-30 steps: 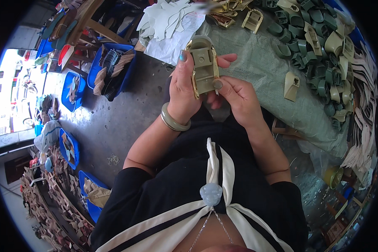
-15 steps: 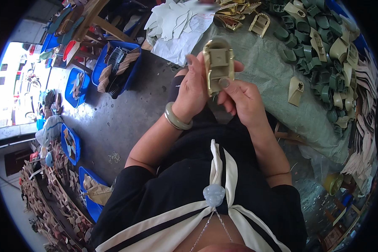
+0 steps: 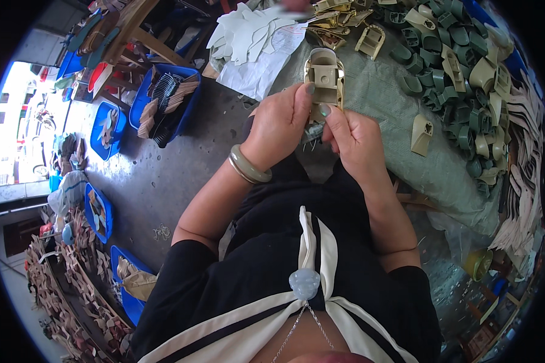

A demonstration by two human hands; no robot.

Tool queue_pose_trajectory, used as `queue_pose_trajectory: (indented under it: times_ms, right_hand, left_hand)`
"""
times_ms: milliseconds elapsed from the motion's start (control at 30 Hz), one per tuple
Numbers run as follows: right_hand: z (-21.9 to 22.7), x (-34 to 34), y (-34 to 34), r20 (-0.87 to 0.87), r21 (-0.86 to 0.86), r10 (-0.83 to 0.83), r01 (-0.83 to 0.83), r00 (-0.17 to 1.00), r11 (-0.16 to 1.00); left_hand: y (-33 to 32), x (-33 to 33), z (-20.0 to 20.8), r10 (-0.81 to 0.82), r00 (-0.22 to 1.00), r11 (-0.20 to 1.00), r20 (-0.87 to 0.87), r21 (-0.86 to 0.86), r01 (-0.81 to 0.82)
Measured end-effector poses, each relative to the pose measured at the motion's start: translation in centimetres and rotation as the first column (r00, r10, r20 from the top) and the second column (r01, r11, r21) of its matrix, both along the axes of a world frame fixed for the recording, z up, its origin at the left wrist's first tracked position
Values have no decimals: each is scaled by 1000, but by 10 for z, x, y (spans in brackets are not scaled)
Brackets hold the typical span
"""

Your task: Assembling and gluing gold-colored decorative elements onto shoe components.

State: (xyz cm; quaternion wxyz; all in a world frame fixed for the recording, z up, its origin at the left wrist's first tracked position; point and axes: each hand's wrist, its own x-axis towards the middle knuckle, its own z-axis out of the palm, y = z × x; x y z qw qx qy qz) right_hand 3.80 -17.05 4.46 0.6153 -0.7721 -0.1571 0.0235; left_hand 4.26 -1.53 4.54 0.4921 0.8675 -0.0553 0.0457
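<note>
In front of the person's body, above the lap, a beige piece [image 3: 324, 80] with shiny gold edges is held up between the two hands. It sits just past the tips of both thumbs, with its hollow side facing up toward the head. Its round end points away from the person, and its near end sits down between the hands.

The left hand [image 3: 278, 124] is closed around the left side of the piece. Its thumb presses on the left edge, near the middle. Its other fingers are mostly hidden, so I cannot tell just how they bend. A pale round bangle [image 3: 249, 166] is on that wrist.

The right hand [image 3: 357, 138] is partly closed and pinches the near end of the piece. Its thumb lies on top at the lower right, and its other fingers curl in under it. The two thumbs are close to each other.

Past the hands is a big green sheet [image 3: 389, 100]. A loose beige heel [image 3: 422, 134] lies on it, to the right of the right hand. Farther right is a heap of green and beige heels [image 3: 448, 91]. Gold parts [image 3: 333, 23] lie beyond the held piece, and white cut shapes [image 3: 245, 33] lie to their left.
</note>
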Motion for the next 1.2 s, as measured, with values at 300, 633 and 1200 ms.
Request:
queue_pose_trajectory:
  times_ms: [300,633,1200]
  right_hand:
    - [-9,8,1,-124,87,-69,80,990,993]
    - [-15,7,-9,-288,234,71,-2,955,972]
    - [16,22,3,88,137,-14,2,996,991]
  left_hand:
    - [-19,-16,-22,91,985,992,147,-103,-76]
    - [-14,-7,-18,-158,979,805,-126,-590,54]
    - [-9,3,3,-136,977,932,-165,-357,70]
